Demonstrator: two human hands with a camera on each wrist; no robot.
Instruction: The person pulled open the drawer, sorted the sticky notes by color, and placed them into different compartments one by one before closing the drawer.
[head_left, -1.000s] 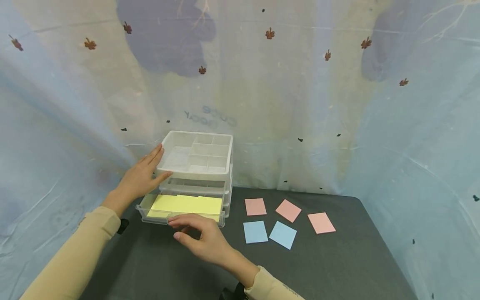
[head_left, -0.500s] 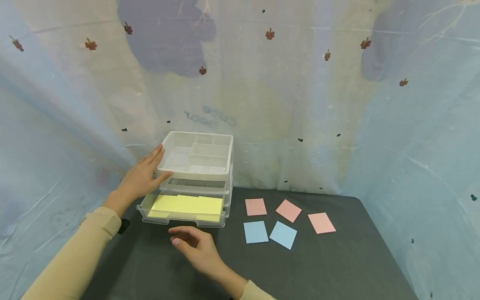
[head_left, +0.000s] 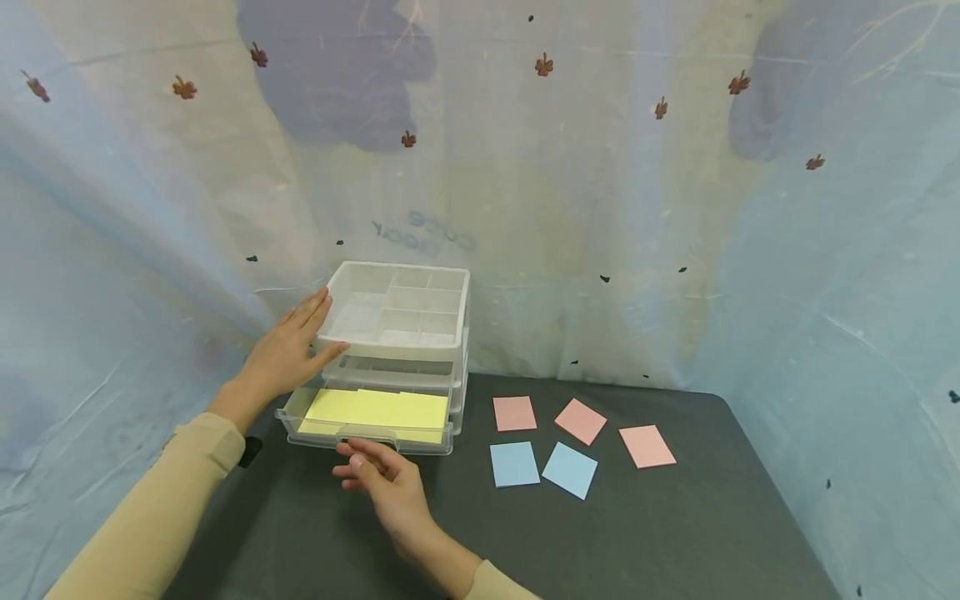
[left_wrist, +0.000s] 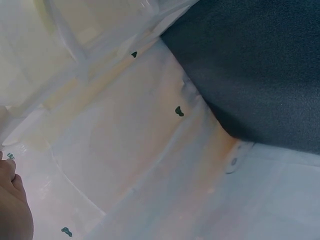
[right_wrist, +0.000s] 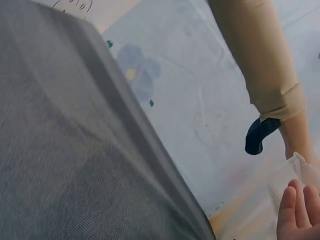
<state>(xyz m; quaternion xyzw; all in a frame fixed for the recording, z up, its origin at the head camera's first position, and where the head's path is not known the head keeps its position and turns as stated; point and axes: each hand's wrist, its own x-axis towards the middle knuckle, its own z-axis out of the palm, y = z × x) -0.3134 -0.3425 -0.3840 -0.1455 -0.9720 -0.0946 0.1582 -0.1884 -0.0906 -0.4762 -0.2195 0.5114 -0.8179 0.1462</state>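
A white plastic drawer unit (head_left: pixel 397 352) stands at the table's back left, its divided top tray uncovered. Its clear bottom drawer (head_left: pixel 292 427) is pulled out, with yellow paper (head_left: pixel 375 410) lying inside. My left hand (head_left: pixel 281 354) rests on the unit's upper left side, fingers straight and thumb along the front edge; part of it shows in the left wrist view (left_wrist: pixel 12 205). My right hand (head_left: pixel 390 492) is at the front of the drawer, its loosely bent fingers by the handle; whether they touch it I cannot tell. In the right wrist view its fingers (right_wrist: pixel 300 205) overlap clear plastic.
Right of the unit, three pink paper squares (head_left: pixel 514 413) and two blue ones (head_left: pixel 514 464) lie on the dark table (head_left: pixel 637 533). A patterned plastic sheet (head_left: pixel 600 208) hangs behind and at both sides.
My right hand drew back from the drawer front, then came up to its handle again with the fingers spread differently. The left hand and drawer have stayed in place.
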